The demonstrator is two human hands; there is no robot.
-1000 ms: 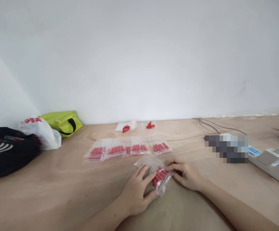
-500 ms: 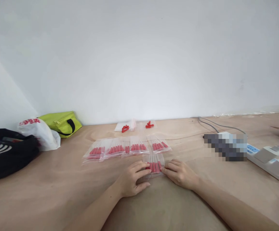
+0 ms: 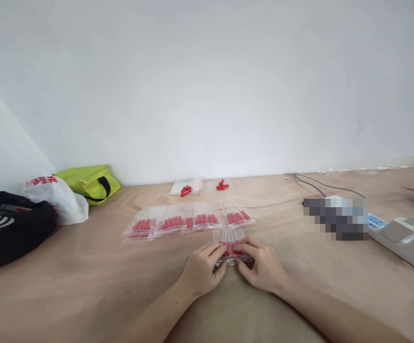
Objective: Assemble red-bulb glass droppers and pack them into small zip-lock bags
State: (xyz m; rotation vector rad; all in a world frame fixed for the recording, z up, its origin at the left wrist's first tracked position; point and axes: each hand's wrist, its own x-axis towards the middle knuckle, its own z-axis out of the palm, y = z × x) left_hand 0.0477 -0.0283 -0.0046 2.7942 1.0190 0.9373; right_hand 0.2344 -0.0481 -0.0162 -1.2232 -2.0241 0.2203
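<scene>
A small clear zip bag (image 3: 228,235) lies on the table in front of me, with several red-handled thin tools inside; their pale shafts point away from me. My left hand (image 3: 204,269) grips the bag's near left edge between thumb and fingers. At the near right edge, my right hand (image 3: 265,267) pinches the plastic the same way, fingertips over the red handles. Just beyond it lies a similar bag (image 3: 236,214), and more filled bags (image 3: 171,220) overlap in a row to the left. What exactly the tools are is too small to tell.
Near the wall are a stack of bags (image 3: 177,187) and two small heaps of red pieces (image 3: 222,185). A black bag (image 3: 14,233), a white plastic bag (image 3: 64,200) and a lime-green bag (image 3: 95,178) stand left. A power strip (image 3: 394,243) with plugs lies right, beside a blurred-out object.
Both hands have closed in on the bag's near edge. Their thumbs have come up to the plastic, and the right fingers have moved left over the handles.
</scene>
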